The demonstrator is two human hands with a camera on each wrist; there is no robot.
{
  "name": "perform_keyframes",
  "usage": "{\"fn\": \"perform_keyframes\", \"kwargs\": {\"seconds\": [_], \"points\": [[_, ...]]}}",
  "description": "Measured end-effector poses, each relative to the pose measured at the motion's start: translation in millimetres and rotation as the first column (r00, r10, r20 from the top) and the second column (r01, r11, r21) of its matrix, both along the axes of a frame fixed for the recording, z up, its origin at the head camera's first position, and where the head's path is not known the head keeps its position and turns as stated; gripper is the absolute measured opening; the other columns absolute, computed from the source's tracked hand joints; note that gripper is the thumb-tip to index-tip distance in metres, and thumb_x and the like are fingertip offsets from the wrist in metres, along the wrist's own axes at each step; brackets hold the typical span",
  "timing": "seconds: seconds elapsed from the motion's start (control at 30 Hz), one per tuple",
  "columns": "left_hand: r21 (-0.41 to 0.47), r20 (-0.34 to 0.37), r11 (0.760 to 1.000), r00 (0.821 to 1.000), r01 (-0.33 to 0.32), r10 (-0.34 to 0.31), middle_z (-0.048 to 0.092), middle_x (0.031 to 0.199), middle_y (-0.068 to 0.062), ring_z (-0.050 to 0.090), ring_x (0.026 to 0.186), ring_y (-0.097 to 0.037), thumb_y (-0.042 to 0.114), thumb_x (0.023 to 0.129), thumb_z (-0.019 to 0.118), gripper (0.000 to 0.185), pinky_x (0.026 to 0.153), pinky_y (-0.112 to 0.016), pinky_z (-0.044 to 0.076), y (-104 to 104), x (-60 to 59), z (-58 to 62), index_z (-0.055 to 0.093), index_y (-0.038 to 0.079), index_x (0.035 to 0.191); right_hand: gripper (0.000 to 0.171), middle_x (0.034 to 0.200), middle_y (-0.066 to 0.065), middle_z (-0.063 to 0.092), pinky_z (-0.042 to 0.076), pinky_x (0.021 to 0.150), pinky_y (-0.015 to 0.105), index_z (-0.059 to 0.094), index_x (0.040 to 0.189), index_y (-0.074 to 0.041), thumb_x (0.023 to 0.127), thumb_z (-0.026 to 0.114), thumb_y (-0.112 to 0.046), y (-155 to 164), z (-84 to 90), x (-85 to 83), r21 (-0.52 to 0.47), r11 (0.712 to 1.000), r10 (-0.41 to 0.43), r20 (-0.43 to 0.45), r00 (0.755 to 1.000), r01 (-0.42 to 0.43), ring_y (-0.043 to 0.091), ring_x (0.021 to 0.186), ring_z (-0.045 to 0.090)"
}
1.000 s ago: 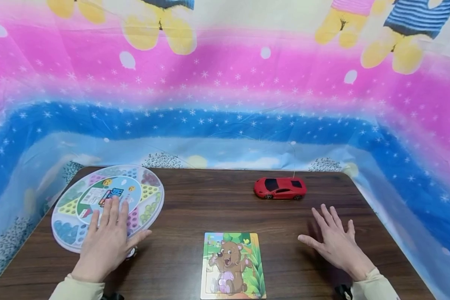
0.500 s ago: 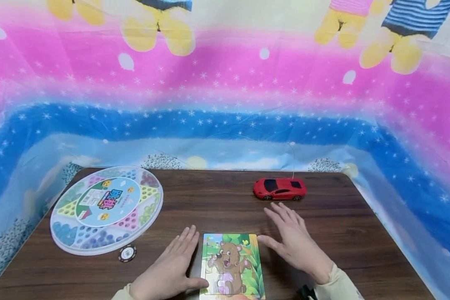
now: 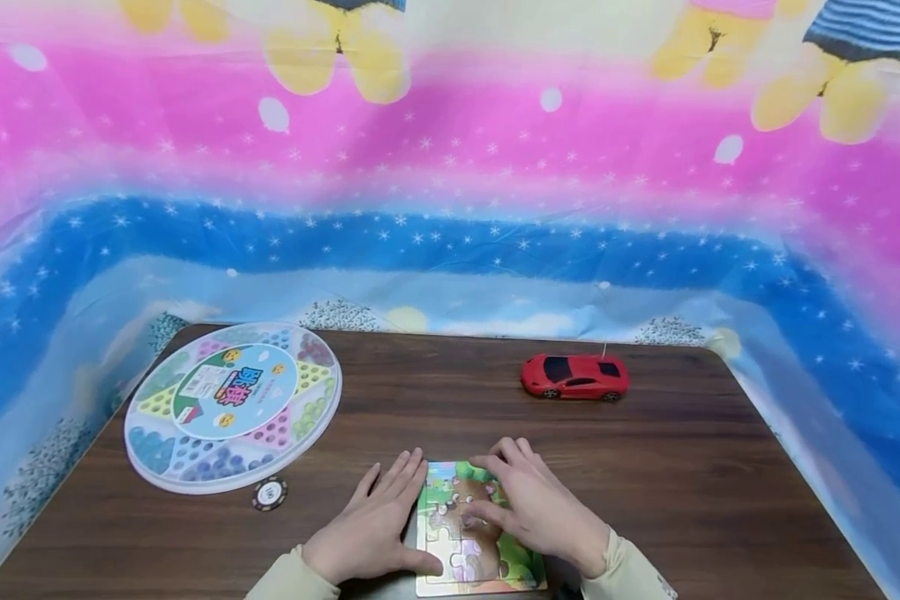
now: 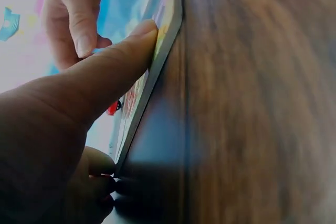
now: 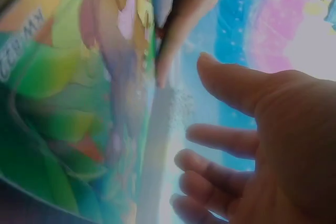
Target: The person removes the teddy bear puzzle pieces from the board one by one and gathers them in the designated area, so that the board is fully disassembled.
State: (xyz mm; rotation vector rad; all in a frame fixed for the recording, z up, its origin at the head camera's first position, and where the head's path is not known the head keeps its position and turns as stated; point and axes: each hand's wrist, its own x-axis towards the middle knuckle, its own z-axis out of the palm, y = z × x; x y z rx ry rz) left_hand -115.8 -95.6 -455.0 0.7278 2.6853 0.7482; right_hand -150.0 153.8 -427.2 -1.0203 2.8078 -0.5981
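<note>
A square bear jigsaw puzzle point(image 3: 441, 500) lies flat on the dark wood table in the head view. My left hand point(image 3: 371, 527) rests beside its left edge, fingers straight. The thumb point(image 4: 105, 74) lies on the puzzle's face near the border in the left wrist view. Over the right half of the puzzle is my right hand point(image 3: 543, 507), its fingers slightly bent and thumb apart, with nothing held. In the right wrist view this hand point(image 5: 252, 129) appears clear of the printed surface, and it hides part of the bear in the head view.
A round Chinese checkers set point(image 3: 232, 392) with a clear rim stands at the left, with a poker chip point(image 3: 270, 494) by its near edge. A red toy car point(image 3: 573, 377) sits at the back right. Patterned cloth point(image 3: 450, 250) hangs behind the table.
Both hands have come inward from the sides to the puzzle. The left moved off the checkers set to the puzzle's left edge; the right moved leftward over the puzzle. The view shifted slightly.
</note>
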Motion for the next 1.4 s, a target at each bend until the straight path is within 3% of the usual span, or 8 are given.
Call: {"fn": "perform_keyframes", "kwargs": {"seconds": [0.2,0.43,0.6,0.77,1.23,1.4], "points": [[0.034,0.002,0.999,1.000,0.005,-0.005,0.007,0.162,-0.015,0.005,0.148,-0.030,0.075,0.074,0.061,0.118,0.112,-0.064,0.005,2,-6.7,-6.2,0.015,0.004,0.156,0.054,0.100,-0.006,0.049,0.040,0.074,0.028,0.063,0.129,-0.013,0.091,0.063,-0.051,-6,-2.5,-3.7,-0.029,0.999,0.022,0.051,0.998,-0.021,0.008,0.084,0.039],[0.083,0.027,0.997,1.000,0.005,-0.007,0.002,0.162,-0.014,-0.001,0.148,-0.031,0.073,0.076,0.062,0.118,0.111,-0.064,-0.004,2,-4.3,-13.7,0.011,0.003,0.156,0.049,0.096,-0.006,0.046,0.047,0.070,0.019,0.061,0.131,-0.012,0.091,0.068,-0.040,-16,-9.9,-6.1,-0.080,0.997,0.017,0.220,0.975,0.000,0.005,0.083,0.049],[0.052,-0.003,0.999,1.000,0.012,-0.012,0.003,0.162,-0.015,0.000,0.148,-0.031,0.074,0.078,0.059,0.117,0.111,-0.064,-0.003,4,-0.1,-15.4,0.010,0.002,0.156,0.043,0.093,-0.007,0.044,0.044,0.063,0.018,0.063,0.127,-0.014,0.093,0.066,-0.039,-20,-20.4,-5.3,-0.053,0.998,0.037,0.197,0.980,-0.027,0.003,0.072,0.046],[0.040,-0.037,0.999,0.999,0.013,-0.011,0.005,0.162,-0.016,0.002,0.148,-0.032,0.074,0.078,0.059,0.117,0.111,-0.064,-0.001,4,0.5,-16.0,0.011,0.001,0.156,0.041,0.093,-0.008,0.045,0.043,0.060,0.018,0.063,0.125,-0.016,0.092,0.065,-0.042,-20,-25.1,-5.9,-0.031,0.999,0.038,0.168,0.985,-0.033,0.004,0.070,0.043],[0.059,-0.040,0.998,0.999,0.003,0.000,0.004,0.162,-0.015,0.000,0.148,-0.030,0.075,0.078,0.059,0.117,0.111,-0.062,-0.005,5,-1.8,-17.1,0.011,0.002,0.156,0.050,0.089,-0.008,0.044,0.041,0.060,0.020,0.058,0.130,-0.014,0.094,0.061,-0.047,-23,-25.7,-7.0,-0.002,1.000,0.014,0.155,0.988,-0.013,0.005,0.069,0.042],[0.054,-0.046,0.999,0.999,0.000,0.002,0.005,0.162,-0.015,0.001,0.148,-0.031,0.074,0.078,0.059,0.117,0.111,-0.062,-0.005,6,-1.8,-17.5,0.012,0.001,0.155,0.060,0.090,-0.009,0.044,0.041,0.062,0.021,0.054,0.137,-0.012,0.093,0.058,-0.052,-23,-25.6,-8.2,0.014,1.000,-0.002,0.160,0.987,0.000,0.006,0.071,0.043]]}}
